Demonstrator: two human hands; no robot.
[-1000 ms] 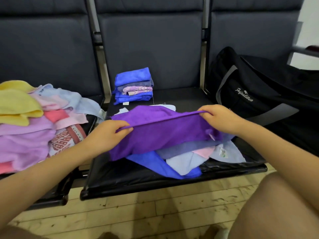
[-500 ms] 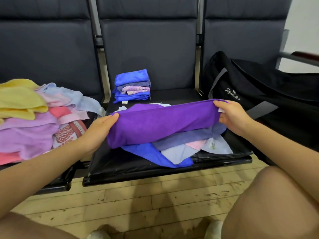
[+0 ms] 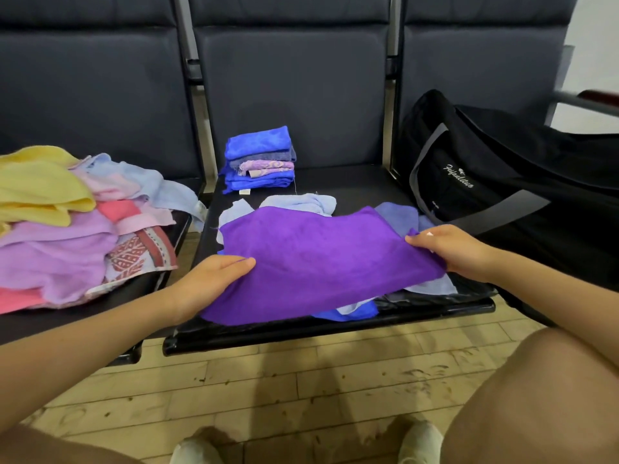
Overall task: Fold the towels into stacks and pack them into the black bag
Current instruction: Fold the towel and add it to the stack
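A purple towel lies spread over several loose light-blue and blue towels on the middle seat. My left hand grips its left edge, thumb on top. My right hand pinches its right edge. Behind them stands a folded stack of blue, grey and lilac towels. The black bag sits on the right seat, just beyond my right hand. A heap of unfolded yellow, pink and lilac towels covers the left seat.
Dark padded seat backs rise behind all three seats. A metal armrest sticks out at the far right. My knees and socked feet are over the wooden floor in front of the bench.
The purple towel was held up folded along its top edge; both hands have since brought it down and toward me, so it now lies flatter over the loose towels.
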